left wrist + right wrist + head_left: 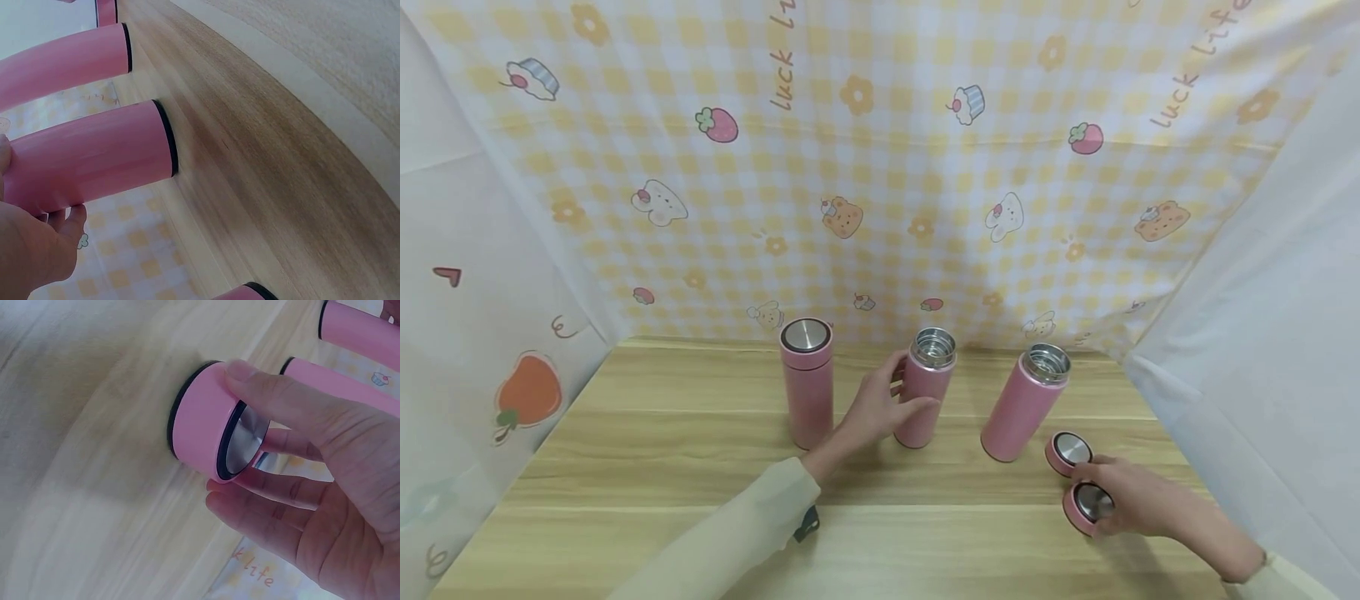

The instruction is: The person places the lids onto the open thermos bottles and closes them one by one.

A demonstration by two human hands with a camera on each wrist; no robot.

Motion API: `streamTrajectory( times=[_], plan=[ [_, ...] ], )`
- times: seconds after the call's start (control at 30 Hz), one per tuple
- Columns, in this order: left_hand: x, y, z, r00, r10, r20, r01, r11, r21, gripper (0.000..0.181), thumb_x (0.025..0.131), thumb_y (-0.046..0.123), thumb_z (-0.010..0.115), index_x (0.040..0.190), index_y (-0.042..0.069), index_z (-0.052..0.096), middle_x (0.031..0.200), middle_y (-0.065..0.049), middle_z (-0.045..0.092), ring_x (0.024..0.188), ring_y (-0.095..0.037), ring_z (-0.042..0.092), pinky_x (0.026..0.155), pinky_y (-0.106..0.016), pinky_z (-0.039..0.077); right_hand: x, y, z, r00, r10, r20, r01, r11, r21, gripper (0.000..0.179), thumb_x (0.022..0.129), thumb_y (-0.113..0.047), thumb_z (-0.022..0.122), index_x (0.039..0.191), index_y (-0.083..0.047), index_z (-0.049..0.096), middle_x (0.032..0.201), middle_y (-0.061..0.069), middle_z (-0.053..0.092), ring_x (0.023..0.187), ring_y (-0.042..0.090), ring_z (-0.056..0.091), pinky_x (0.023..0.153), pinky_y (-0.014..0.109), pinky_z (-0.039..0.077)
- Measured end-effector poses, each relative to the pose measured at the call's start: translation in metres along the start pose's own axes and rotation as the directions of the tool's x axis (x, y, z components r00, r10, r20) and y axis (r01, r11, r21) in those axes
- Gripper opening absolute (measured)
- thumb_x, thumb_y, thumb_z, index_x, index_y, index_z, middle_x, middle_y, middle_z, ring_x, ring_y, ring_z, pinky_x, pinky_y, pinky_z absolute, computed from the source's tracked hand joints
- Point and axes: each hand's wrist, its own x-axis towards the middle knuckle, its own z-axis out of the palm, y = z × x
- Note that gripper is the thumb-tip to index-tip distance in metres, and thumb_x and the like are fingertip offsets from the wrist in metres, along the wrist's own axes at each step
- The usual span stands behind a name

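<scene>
Pink bottle [931, 383], lidless, left hand [878, 404] curled round it, right hand [1138, 498] pinching nearer pink lid [1090, 502]

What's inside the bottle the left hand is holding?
The bottle in the left hand is uncapped; its open mouth shows shiny metal inside. The bottom can't be made out, because the bottle itself hides it, so I can't tell whether anything is down there.

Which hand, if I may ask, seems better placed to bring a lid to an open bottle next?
Probably the right hand: it grips the nearer lid, with the other lid close by. The left hand holds the middle bottle, well away from both lids.
</scene>
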Motion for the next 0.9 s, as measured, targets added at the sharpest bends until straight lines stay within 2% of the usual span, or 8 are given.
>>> streamTrajectory(
  times=[0.33,0.57,0.7,0.8,0.9],
  plan=[
    [0.001,-0.002,0.000,1.000,0.002,0.003,-0.002,1.000,-0.002,0.071,0.087,0.021,0.084,0.147,0.012,0.046,0.137,-0.007,0.059,0.125,-0.023,0.056,0.100,-0.038,0.052,0.012,-0.006,-0.009,0.987,-0.163,-0.013,0.164,0.985,0.049,0.053,0.070,-0.018,0.093,0.114,-0.010,0.065,0.095,-0.012,0.052,0.076,0.000,0.050,0.059,0.019,0.046],
    [-0.001,-0.002,-0.001,1.000,-0.014,-0.001,0.014,1.000,0.000,0.073,0.087,0.021,0.084,0.148,0.013,0.045,0.139,-0.005,0.058,0.126,-0.021,0.055,0.100,-0.037,0.051,0.027,-0.027,-0.018,0.977,-0.214,-0.007,0.213,0.971,0.113,0.051,0.072,-0.009,0.089,0.115,-0.017,0.062,0.100,-0.010,0.053,0.080,0.000,0.055,0.061,0.020,0.052],
    [-0.001,-0.003,-0.001,1.000,-0.005,-0.002,0.005,1.000,0.000,0.073,0.088,0.022,0.084,0.148,0.012,0.045,0.139,-0.006,0.058,0.126,-0.022,0.055,0.100,-0.038,0.051,0.038,-0.043,-0.022,0.968,-0.250,-0.031,0.252,0.967,0.051,0.053,0.072,-0.012,0.090,0.117,-0.018,0.062,0.103,-0.011,0.053,0.086,0.004,0.053,0.065,0.021,0.052],
    [0.000,-0.004,0.000,1.000,0.008,0.001,-0.008,1.000,0.002,0.072,0.088,0.023,0.083,0.148,0.012,0.045,0.138,-0.006,0.058,0.126,-0.021,0.055,0.100,-0.038,0.051,0.047,-0.053,-0.026,0.961,-0.270,-0.052,0.270,0.963,-0.015,0.059,0.073,-0.018,0.091,0.125,-0.020,0.062,0.103,-0.015,0.055,0.089,0.005,0.053,0.071,0.025,0.051],
    [0.000,-0.005,0.000,1.000,0.016,0.002,-0.016,1.000,0.002,0.071,0.088,0.024,0.084,0.147,0.012,0.046,0.138,-0.006,0.059,0.126,-0.021,0.056,0.100,-0.038,0.052,0.058,-0.062,-0.030,0.951,-0.302,-0.065,0.302,0.953,-0.006,0.064,0.074,-0.016,0.090,0.130,-0.018,0.061,0.108,-0.013,0.059,0.093,0.004,0.056,0.076,0.026,0.053]
  ],
)
